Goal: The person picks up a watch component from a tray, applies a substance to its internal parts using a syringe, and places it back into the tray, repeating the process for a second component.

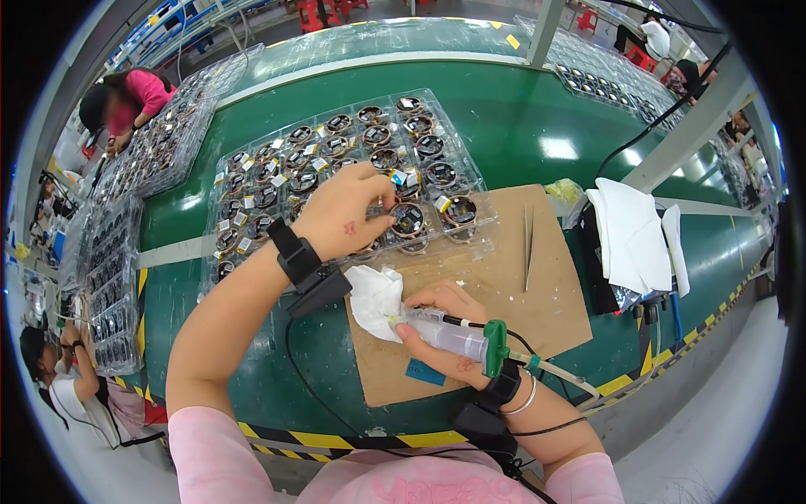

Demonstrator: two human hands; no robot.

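My left hand (pixel 348 210) reaches over a clear plastic tray (pixel 470 172), its fingers curled in a pinch at the left edge of a round electronic assembly (pixel 409 220) in the near row. Whether the part is lifted I cannot tell. My right hand (pixel 441 307) is wrapped round a clear dispensing syringe (pixel 453 336) with a green cap (pixel 495 347) and a hose. The syringe's tip points left, at a crumpled white cloth (pixel 375 298) beside the hand. Several similar round assemblies, many with small white tabs, fill the tray.
Tweezers (pixel 528 249) lie on a brown board (pixel 550 311) over the green table (pixel 512 109). White cloths (pixel 630 239) hang over a dark box at right. A cable (pixel 306 378) runs along the near side. More loaded trays (pixel 113 286) stand left, where co-workers (pixel 126 101) sit.
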